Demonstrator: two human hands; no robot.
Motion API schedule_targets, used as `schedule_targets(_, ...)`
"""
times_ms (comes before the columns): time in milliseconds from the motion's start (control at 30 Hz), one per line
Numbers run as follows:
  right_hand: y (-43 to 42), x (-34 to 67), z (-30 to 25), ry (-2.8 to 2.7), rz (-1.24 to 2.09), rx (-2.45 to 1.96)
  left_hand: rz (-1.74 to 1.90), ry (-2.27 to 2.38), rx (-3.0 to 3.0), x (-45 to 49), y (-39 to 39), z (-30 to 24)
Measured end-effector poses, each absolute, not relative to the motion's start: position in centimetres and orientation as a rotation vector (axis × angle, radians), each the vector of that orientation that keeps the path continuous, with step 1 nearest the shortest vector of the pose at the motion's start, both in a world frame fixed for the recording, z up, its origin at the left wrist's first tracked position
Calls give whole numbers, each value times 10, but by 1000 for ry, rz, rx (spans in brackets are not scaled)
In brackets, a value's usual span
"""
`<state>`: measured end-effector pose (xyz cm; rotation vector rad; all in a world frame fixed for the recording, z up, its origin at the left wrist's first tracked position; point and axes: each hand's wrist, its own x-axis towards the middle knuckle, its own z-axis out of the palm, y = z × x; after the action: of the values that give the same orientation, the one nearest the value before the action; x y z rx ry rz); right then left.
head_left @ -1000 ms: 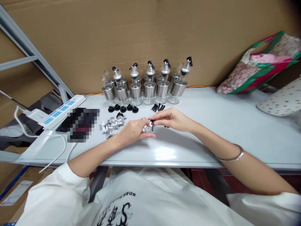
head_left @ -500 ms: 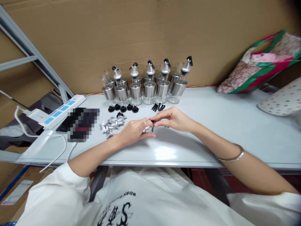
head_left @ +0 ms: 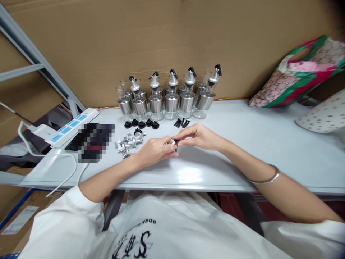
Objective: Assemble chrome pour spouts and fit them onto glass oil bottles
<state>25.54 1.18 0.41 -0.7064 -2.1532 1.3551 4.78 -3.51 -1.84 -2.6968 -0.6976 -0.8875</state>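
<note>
Close above the tabletop, my left hand [head_left: 155,151] is closed around a silver pourer spout [head_left: 174,142], most of it hidden by the fingers. My right hand [head_left: 198,137] pinches a small black flap [head_left: 176,141] at the spout's tip, so the two hands meet there. Left of my left hand lies a pile of silver pourer spouts [head_left: 128,142]. Several black stoppers [head_left: 141,124] sit in two rows behind that pile. Small black flaps [head_left: 184,123] lie just beyond my right hand.
Glass bottles with steel sleeves [head_left: 171,103] stand along the cardboard wall, several topped with pourers. A white power strip [head_left: 71,127] and a blurred-out dark device [head_left: 94,144] are at left. A patterned bag [head_left: 293,77] and a dotted white object [head_left: 323,114] are at right.
The fingers of my left hand have closed in, and the black piece between my hands has turned and shows less. The bottles and loose parts stay in place.
</note>
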Motion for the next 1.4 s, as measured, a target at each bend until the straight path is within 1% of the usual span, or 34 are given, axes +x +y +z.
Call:
schedule_targets(133, 13, 256, 2, -2150, 1359, -712, -896, -714, -2711, 47, -35, -20)
schedule_targets(367, 10, 252, 6, -2163, 1340, -736, -1091, -724, -2694, 48, -32, -24)
schedule_targets(767, 7, 249, 2, -2020, 1487, -776, -1099, -814, -2674, 47, -32, -31)
schedule_targets(1000, 4, 251, 13, -2000, 1536, -779, -1103, -715, -2728, 47, -35, -23)
schedule_targets(1200, 4, 252, 11, -1964, 1701, -778, -998, -620, -2805, 45, -37, -23)
schedule_targets(1300, 4, 251, 9, -1977, 1691, -776, -999, -622, -2812, 45, -37, -25)
schedule_targets(1400, 4, 250, 8, -1987, 1649, -781, -1079, -603, -2782, 47, -36, -26)
